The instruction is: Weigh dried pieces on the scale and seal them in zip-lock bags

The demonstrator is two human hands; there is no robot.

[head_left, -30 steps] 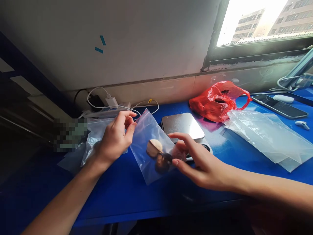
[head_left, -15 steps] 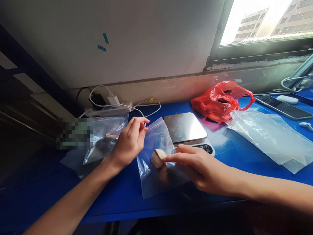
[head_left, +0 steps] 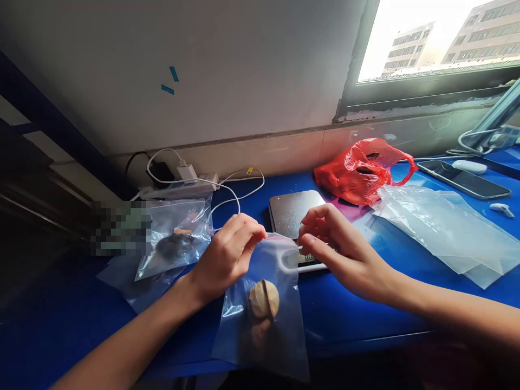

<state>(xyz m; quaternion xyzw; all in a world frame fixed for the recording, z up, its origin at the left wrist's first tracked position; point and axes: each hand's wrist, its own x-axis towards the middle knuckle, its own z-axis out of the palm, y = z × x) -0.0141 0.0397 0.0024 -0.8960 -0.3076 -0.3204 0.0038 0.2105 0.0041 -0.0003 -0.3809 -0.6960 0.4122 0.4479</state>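
Note:
A clear zip-lock bag (head_left: 284,319) hangs toward the front edge of the blue table. Inside it are a round, pale tan piece (head_left: 260,299) with a dark ridge and darker brown pieces below, whose kind I cannot make out. My left hand (head_left: 229,252) pinches the bag at the left end of its pink-striped top. Close to the bag's upper right corner is my right hand (head_left: 339,249), its fingers curved and thumb apart, with nothing visible in it. Behind that hand stands a kitchen scale (head_left: 290,211) with a steel plate, its display partly covered.
At left lie filled clear bags (head_left: 162,254) beside a blurred patch. A power strip with a charger (head_left: 187,173) and white cable sits by the wall. Rightward are a red plastic bag (head_left: 345,176), flat clear bags (head_left: 450,233), a phone (head_left: 463,179) and an earbud (head_left: 502,209).
The zip-lock bag has moved down toward the table's front edge with my left hand. My right hand has left the round piece and risen to near the bag's top right corner.

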